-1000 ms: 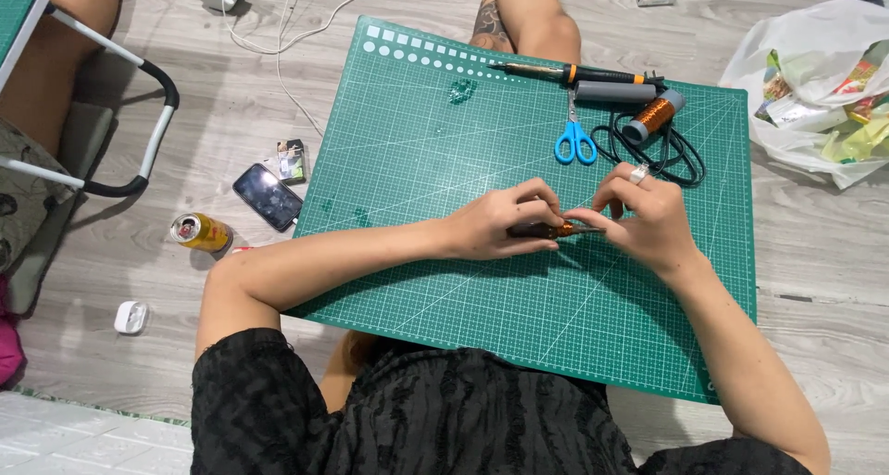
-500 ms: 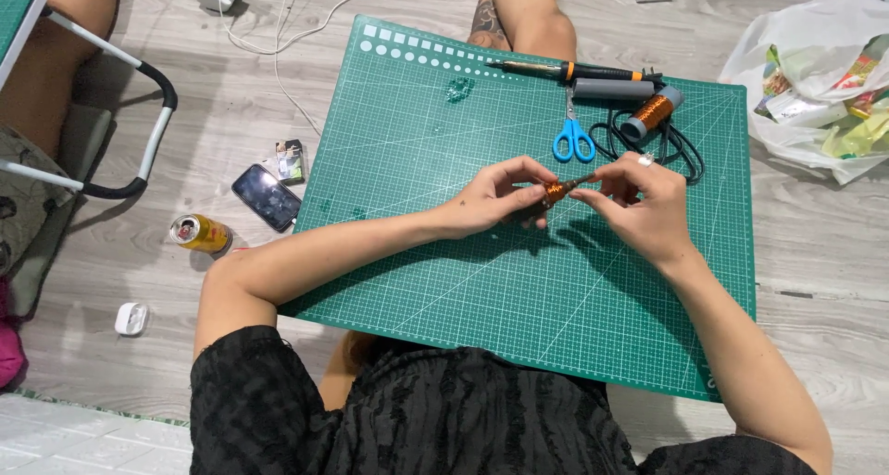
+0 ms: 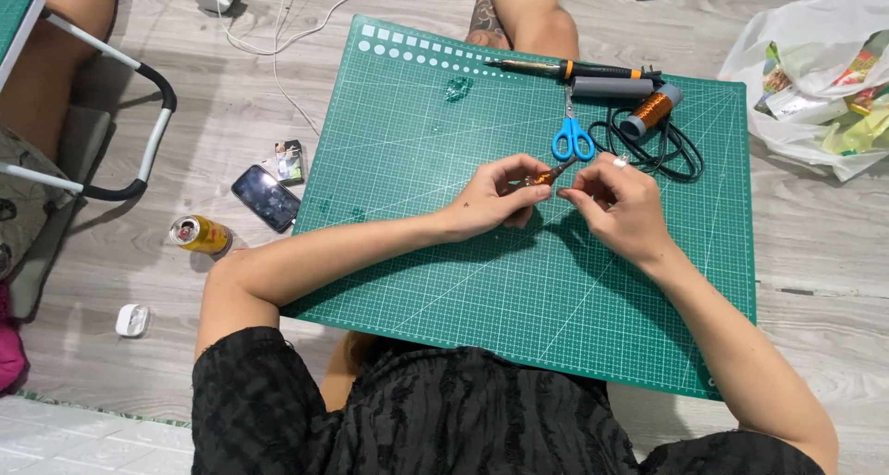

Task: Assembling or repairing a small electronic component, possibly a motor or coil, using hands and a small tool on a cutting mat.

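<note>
Over the middle of a green cutting mat (image 3: 482, 281), my left hand (image 3: 495, 195) pinches a small copper-coloured wire piece (image 3: 542, 176) between thumb and fingers. My right hand (image 3: 619, 202), with a ring on one finger, meets it from the right and grips the other end of the same piece. Just behind my hands lie blue-handled scissors (image 3: 572, 140). A spool of copper wire (image 3: 651, 110) rests at the mat's far right beside a grey cylinder (image 3: 611, 88), a black cable (image 3: 671, 146) and a long tool with an orange-and-black handle (image 3: 574, 68).
Left of the mat on the wooden floor lie a dark phone (image 3: 266, 197), a small packet (image 3: 289, 160), a yellow can (image 3: 197, 233) and a white case (image 3: 132, 319). A white plastic bag (image 3: 815, 77) sits right. A chair frame (image 3: 120, 114) stands left. Someone's leg (image 3: 519, 12) borders the mat's far edge.
Both hands lifted off the mat and shifted slightly away from me, carrying the copper wire piece up between them.
</note>
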